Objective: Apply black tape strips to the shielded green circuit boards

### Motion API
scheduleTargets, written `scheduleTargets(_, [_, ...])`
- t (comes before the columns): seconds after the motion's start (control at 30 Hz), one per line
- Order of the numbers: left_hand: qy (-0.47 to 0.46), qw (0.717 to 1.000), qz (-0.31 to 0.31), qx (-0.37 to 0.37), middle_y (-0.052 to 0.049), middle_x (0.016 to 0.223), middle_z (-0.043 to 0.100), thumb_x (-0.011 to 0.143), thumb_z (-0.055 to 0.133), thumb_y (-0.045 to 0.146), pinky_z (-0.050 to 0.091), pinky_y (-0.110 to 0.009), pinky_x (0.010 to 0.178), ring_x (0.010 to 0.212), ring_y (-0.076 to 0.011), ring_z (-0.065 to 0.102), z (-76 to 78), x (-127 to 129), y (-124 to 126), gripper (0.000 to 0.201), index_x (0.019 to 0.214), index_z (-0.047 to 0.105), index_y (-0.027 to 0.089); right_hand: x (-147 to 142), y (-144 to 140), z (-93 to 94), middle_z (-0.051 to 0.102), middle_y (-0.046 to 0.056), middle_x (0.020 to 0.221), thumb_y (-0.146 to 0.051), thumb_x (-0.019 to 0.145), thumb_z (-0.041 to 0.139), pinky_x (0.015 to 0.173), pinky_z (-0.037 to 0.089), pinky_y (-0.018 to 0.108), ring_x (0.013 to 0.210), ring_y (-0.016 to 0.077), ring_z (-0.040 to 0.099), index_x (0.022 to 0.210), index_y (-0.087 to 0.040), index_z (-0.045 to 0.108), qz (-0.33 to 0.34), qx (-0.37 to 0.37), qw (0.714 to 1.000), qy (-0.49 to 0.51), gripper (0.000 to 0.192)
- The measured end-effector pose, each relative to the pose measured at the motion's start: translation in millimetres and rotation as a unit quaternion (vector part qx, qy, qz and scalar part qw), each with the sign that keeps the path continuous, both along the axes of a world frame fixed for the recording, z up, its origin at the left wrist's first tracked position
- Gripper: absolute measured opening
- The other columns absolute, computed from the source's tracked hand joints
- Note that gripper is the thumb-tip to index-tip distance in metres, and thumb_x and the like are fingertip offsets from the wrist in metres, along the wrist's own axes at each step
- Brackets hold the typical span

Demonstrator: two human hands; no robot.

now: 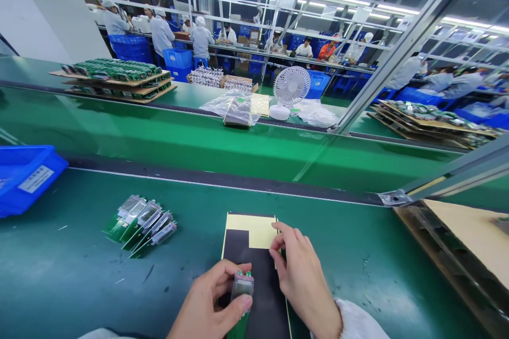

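My left hand (217,299) grips a small green circuit board with a display module (242,287), held over the lower part of a sheet. The sheet (262,294) lies flat on the green bench, mostly black, with pale yellow backing (262,230) bare at its far end. My right hand (298,265) is at the sheet's right edge, beside the border between black and yellow. Its thumb and a fingertip come together there, the index finger raised slightly; anything pinched between them is too small to make out. Left of the sheet lies a loose pile of similar boards (145,225).
A blue bin (29,177) stands at the left. Cardboard trays (453,265) are at the right. Behind a low ledge sit stacked boards (115,77), a plastic bag (228,103) and a white fan (291,87). A metal post (392,63) rises at right. Several people work farther back.
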State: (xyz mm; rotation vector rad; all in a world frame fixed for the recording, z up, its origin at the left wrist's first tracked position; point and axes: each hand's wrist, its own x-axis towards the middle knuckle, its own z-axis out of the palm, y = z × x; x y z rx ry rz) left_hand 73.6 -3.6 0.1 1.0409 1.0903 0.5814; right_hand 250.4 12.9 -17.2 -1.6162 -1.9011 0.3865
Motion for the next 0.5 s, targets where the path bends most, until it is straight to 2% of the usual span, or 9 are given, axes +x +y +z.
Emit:
scheduleTargets(0.17, [0.008,1.000,0.013,-0.010,-0.012,0.117,0.059,0.071,0.065,0.032,0.048,-0.030,0.079,0.097,-0.0232,0.059,0.3,0,0,0.023,0.085,0.054,0.019,12,7,7.3,0.053,-0.001,0.066,-0.015,0.080,0.040,0.056,0.043,0.031,0.057,0.0165,0.048,0.102,-0.020,0.039,-0.007,-0.021,0.996,0.081,0.022])
scheduleTargets(0.23, [0.010,1.000,0.014,-0.014,-0.010,0.107,0.064,0.071,0.065,0.034,0.048,-0.030,0.077,0.094,-0.0235,0.060,-0.5,1,0,0.026,0.088,0.054,0.018,17,8,16.7,0.053,-0.002,0.065,-0.024,0.083,0.044,0.054,0.043,0.027,0.056,0.0143,0.049,0.100,-0.020,0.037,-0.040,-0.044,0.981,0.183,0.019])
scheduleTargets(0.27, [0.010,1.000,0.020,-0.011,-0.009,0.098,0.066,0.071,0.065,0.035,0.048,-0.029,0.075,0.092,-0.0234,0.061,-1.0,1,1,0.026,0.088,0.054,0.018,17,7,21.6,0.054,-0.003,0.065,-0.028,0.082,0.049,0.053,0.043,0.026,0.056,0.0134,0.049,0.099,-0.020,0.038,-0.068,-0.061,0.961,0.261,0.022])
scheduleTargets(0.3, [0.006,1.000,0.029,-0.007,-0.007,0.089,0.066,0.072,0.064,0.037,0.048,-0.029,0.072,0.088,-0.0231,0.062,-1.2,0,1,0.027,0.088,0.053,0.018,16,5,26.2,0.055,-0.003,0.065,-0.032,0.078,0.056,0.054,0.042,0.024,0.057,0.0125,0.049,0.098,-0.020,0.041,-0.097,-0.084,0.927,0.351,0.027])
scheduleTargets(0.37, [-0.006,0.998,0.056,-0.005,-0.002,0.076,0.063,0.074,0.062,0.041,0.049,-0.026,0.063,0.080,-0.0218,0.063,-0.2,-1,1,0.031,0.093,0.051,0.019,8,-1,32.4,0.057,-0.004,0.065,-0.035,0.068,0.070,0.053,0.042,0.023,0.055,0.0105,0.048,0.094,-0.020,0.047,-0.134,-0.134,0.832,0.522,0.038])
scheduleTargets(0.43, [-0.025,0.996,0.080,-0.008,0.000,0.072,0.061,0.075,0.060,0.044,0.048,-0.024,0.054,0.073,-0.0199,0.063,3.7,-2,1,0.040,0.105,0.046,0.020,-3,-8,33.9,0.058,-0.004,0.065,-0.034,0.060,0.077,0.052,0.042,0.022,0.052,0.0089,0.047,0.091,-0.020,0.053,-0.135,-0.176,0.745,0.629,0.041])
scheduleTargets(0.5, [-0.048,0.995,0.087,-0.020,0.000,0.074,0.062,0.075,0.061,0.044,0.048,-0.023,0.051,0.071,-0.0185,0.062,10.4,-3,1,0.049,0.114,0.042,0.022,-13,-16,32.3,0.057,-0.003,0.065,-0.031,0.058,0.079,0.051,0.043,0.022,0.052,0.0086,0.048,0.089,-0.020,0.058,-0.113,-0.217,0.680,0.691,0.039])
